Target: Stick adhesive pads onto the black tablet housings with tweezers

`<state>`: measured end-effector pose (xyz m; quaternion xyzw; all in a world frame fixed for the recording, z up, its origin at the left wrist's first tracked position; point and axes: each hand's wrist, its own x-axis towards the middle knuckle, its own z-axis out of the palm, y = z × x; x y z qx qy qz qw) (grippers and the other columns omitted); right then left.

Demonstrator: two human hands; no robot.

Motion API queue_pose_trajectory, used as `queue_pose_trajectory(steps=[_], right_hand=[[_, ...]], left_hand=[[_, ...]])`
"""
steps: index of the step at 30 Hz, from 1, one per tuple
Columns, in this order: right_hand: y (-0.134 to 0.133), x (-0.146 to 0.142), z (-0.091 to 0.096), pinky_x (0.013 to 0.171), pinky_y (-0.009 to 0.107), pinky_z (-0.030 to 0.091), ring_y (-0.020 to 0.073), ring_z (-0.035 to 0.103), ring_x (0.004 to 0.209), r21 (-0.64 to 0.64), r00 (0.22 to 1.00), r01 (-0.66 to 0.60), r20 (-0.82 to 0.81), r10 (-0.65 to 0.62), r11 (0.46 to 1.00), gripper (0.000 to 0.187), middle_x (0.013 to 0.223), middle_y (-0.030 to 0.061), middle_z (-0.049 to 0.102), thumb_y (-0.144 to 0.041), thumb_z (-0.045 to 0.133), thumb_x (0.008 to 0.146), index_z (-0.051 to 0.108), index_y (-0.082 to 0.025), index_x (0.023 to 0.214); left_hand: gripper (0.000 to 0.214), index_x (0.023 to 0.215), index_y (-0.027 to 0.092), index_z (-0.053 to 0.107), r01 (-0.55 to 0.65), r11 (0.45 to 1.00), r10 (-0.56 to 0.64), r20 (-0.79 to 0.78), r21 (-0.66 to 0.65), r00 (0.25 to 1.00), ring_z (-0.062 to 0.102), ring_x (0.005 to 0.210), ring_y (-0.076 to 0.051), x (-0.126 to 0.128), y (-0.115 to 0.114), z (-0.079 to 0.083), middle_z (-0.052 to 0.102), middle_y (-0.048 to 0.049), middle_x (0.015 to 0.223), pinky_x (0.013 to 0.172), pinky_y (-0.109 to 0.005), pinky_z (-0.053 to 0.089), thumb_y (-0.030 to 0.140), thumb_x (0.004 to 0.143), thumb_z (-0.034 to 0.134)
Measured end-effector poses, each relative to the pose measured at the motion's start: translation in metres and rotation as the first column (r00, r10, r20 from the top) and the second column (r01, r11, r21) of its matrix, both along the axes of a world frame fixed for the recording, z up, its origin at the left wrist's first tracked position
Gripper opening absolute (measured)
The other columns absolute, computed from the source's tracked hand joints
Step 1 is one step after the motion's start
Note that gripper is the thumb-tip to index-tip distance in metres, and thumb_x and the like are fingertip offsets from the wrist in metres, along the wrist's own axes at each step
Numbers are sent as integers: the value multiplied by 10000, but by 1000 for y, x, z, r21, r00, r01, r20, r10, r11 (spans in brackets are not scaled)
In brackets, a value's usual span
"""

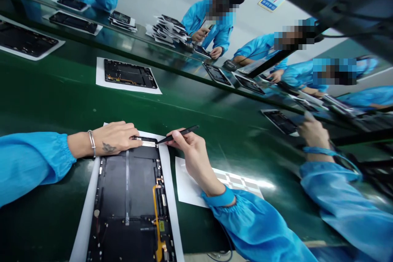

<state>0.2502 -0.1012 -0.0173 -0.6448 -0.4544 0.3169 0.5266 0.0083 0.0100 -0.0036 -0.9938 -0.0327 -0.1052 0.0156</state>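
An opened black tablet chassis (132, 204) lies on a white sheet (84, 229) on the green belt in front of me, with an orange flex cable along its right side. My left hand (115, 139) rests on the chassis's far edge, fingers pressed flat on a thin black strip (145, 138) there. My right hand (188, 149) pinches black tweezers (179, 134), whose tip meets the strip's right end.
A white sticker sheet (187, 188) lies under my right forearm. Another chassis on a white sheet (129, 74) sits farther up the green belt (55, 98). A neighbour's hand (315, 135) reaches in at right by another unit. Several workers in blue sit across, with stacked trays (167, 28).
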Motion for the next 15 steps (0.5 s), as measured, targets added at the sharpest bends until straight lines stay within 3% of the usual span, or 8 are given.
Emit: queue_pose_trajectory(steps=[4,8,10,12,15], right_hand=[[0,0,13,751,375,565,208,675,775,132,993,28,114,-43,991,375,813,53,694,-567,657,852,687,-195,818],[-1,-9,40,784,350,534,206,661,864,256,918,-189,388,78,948,257,903,59,702,-431,538,966,649,-223,863],[3,-14,47,751,334,523,194,651,796,192,819,-347,538,197,918,194,837,44,693,-337,511,981,650,-229,900],[12,-18,46,736,331,509,198,637,794,70,662,-496,676,324,866,155,842,49,679,-229,515,957,662,-225,908],[26,-24,36,751,334,485,210,610,855,-103,442,-608,779,444,787,198,898,70,640,-84,511,888,665,-207,872]], left_hand=[[363,1293,252,605,-42,997,50,-112,71,992,547,860,-213,9,-7,8,635,-99,1051,656,-313,373,137,970,485],[443,1384,316,554,-116,990,125,-127,78,984,549,842,-225,25,-18,13,613,-98,1011,648,-309,397,150,980,480],[427,1358,292,572,-113,992,118,-109,55,987,568,853,-228,26,-18,12,618,-99,1003,660,-312,429,145,961,509],[360,1270,226,616,-98,995,98,-88,2,991,594,870,-228,21,-12,10,639,-101,998,684,-312,460,132,931,539],[296,1150,178,620,-99,974,97,-17,-205,995,641,935,-198,6,2,5,690,-75,1033,772,-280,489,63,914,484]])
